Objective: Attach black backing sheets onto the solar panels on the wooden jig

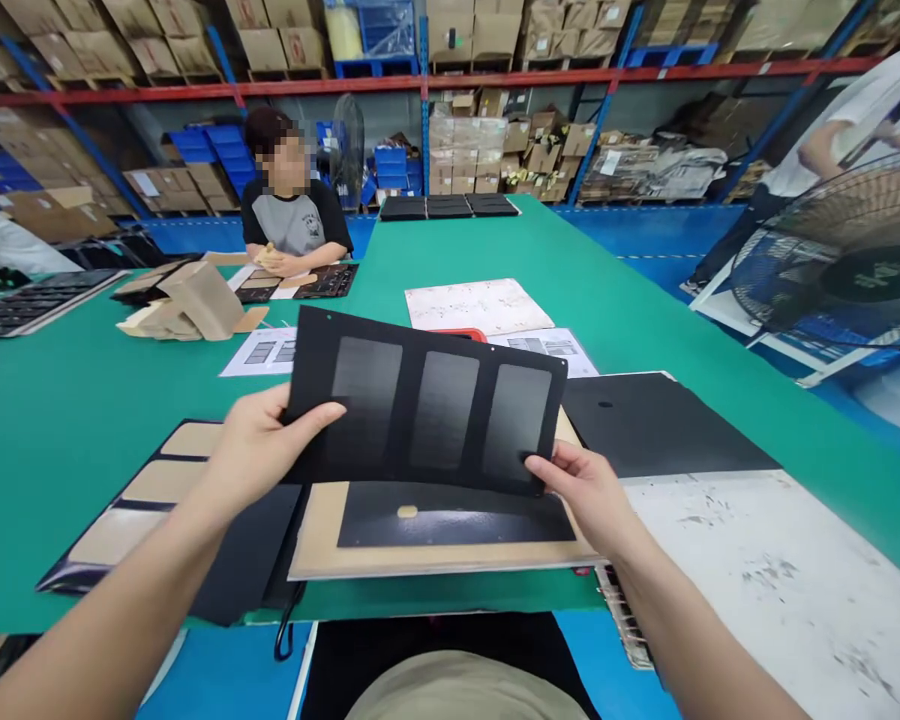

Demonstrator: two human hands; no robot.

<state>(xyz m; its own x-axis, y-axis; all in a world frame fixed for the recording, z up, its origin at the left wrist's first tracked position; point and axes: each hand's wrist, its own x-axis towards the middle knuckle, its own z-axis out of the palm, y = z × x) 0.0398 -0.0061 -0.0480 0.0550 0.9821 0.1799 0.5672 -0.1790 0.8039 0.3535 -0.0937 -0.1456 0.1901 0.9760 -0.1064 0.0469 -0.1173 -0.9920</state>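
Where the sheet is: I see the black sheet (410,410) up in the air over the surface (465,250), with three gray patches in a row.
Left hand: my left hand (266,445) pinches its left end, thumb in front; the other fingers are mostly hidden.
Right hand: my right hand (581,490) pinches its low right corner, thumb in front too.
Under the sheet: a tan board (319,545), with a shiny dark plate (487,525) on it that has a small tan spot.
Left side: tan pads (166,480) in a row, near my left arm.
Right side: a big black panel (667,425) next to a white board (787,575) with dark marks.
Far side: papers (270,350) and a red thing, mostly hidden.
Across from me: a person (296,220) with both hands close together.
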